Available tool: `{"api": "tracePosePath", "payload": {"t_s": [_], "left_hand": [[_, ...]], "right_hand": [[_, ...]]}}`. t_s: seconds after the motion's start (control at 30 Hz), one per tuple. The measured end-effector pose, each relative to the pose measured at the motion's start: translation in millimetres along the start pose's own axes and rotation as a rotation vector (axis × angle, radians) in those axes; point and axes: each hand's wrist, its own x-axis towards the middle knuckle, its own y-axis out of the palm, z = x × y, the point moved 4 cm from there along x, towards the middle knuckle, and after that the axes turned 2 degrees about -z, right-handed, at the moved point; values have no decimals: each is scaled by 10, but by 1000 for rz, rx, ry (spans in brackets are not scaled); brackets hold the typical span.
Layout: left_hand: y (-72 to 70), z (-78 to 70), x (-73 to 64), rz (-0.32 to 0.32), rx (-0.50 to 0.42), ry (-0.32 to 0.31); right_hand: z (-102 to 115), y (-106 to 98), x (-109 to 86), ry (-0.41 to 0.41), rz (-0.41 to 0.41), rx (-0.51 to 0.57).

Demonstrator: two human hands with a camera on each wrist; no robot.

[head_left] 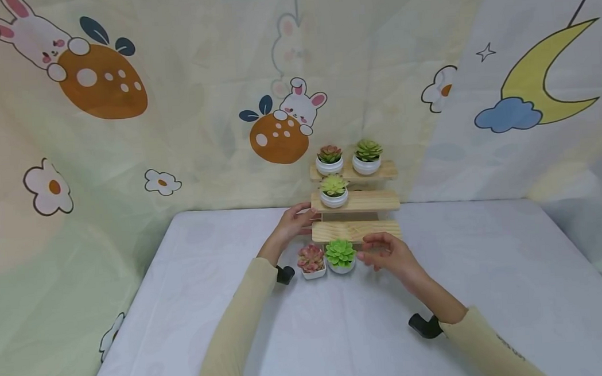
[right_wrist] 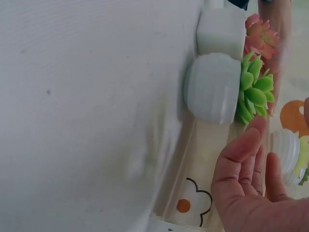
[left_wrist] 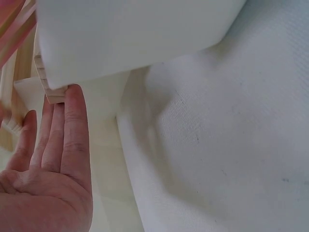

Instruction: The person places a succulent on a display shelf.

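Observation:
A wooden three-tier stand (head_left: 357, 230) stands at the back of the table. My left hand (head_left: 294, 223) touches its left end; in the left wrist view the fingers (left_wrist: 75, 125) reach out straight against the plank's end. In front of the stand, a pink-red succulent (head_left: 311, 258) in a square white pot sits beside a bright green succulent (head_left: 340, 253) in a round white pot. My right hand (head_left: 390, 257) is just right of the green one, fingers loosely bent and holding nothing. Whether its fingertips touch the leaves or the stand is hard to tell.
On the top tier are a reddish succulent (head_left: 329, 158) and a dark green one (head_left: 367, 156). A yellow-green succulent (head_left: 334, 190) occupies the middle tier's left end. A patterned cloth (head_left: 197, 102) hangs behind the white-covered table (head_left: 299, 332).

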Motion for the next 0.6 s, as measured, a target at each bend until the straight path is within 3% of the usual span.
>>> {"api": "tracePosePath", "payload": {"t_s": [0.3, 0.6], "left_hand": [[0, 0, 9, 2, -4, 2], [12, -7, 2, 1, -4, 4]], "right_hand": [[-132, 36, -11, -10, 114, -27], [-244, 155, 75, 88, 158, -70]]}}
